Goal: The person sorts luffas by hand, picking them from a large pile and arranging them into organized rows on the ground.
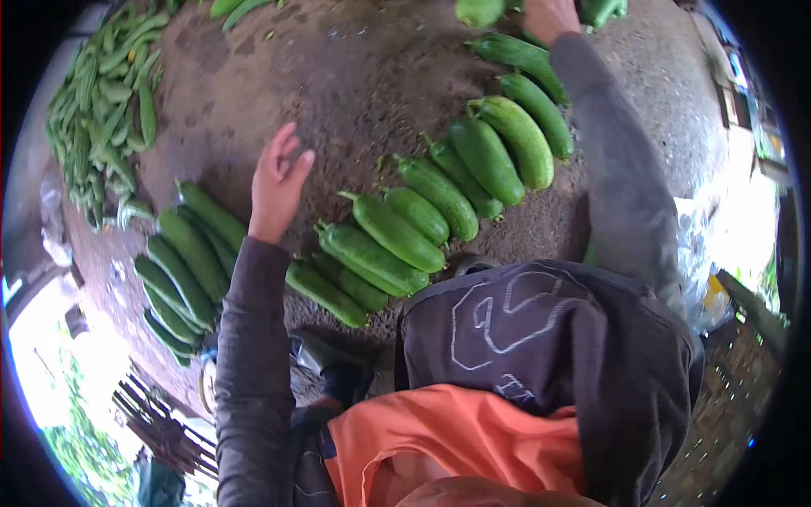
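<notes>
My left hand [281,186] is held over the bare ground with thumb and fingers apart and nothing in it. It hovers between two groups of large green cucumbers. One group [187,262] lies to its left, partly behind the sleeve. A long curved row of cucumbers [397,232] stretches from beside the left forearm up to the right arm. At the top edge, my right hand [551,19] reaches among more cucumbers, just above the row's far end. A pale green cucumber [480,10] lies left of it. The right hand's fingers are cut off by the frame, so a hold cannot be made out.
A heap of slender green gourds [106,101] lies at the upper left. Several green vegetables [241,10] show at the top edge. Clear plastic [694,253] is at the right. My shoe [317,353] is close to the row's near end.
</notes>
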